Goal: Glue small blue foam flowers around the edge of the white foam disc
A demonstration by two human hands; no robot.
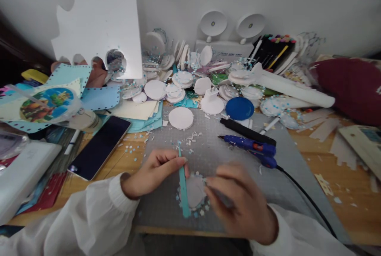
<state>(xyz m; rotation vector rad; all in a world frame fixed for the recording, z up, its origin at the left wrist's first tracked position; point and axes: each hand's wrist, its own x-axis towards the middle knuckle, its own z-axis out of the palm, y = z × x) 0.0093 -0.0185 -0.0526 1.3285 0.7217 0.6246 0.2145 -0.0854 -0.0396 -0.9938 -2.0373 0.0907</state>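
Between thumb and fingers, my left hand (159,170) pinches teal tweezers (183,192), which lie slanted over the left part of a white disc (195,192). Small white and pale blue star-shaped pieces ring the disc's edge. My right hand (241,198) is at the disc's right edge, blurred by motion, with its fingers curled together; whatever they hold is too small to make out. Beyond the hands, a plain white round piece (181,118) rests on the grey cutting mat (160,141), with paper scraps scattered near it.
A blue glue gun (250,144) with a black cable and a black pen-like tool (247,131) lie right of centre. A phone (100,147) and a lidded cup (83,119) are at the left. White discs, a blue lid (239,108) and a two-headed lamp (224,48) stand behind.
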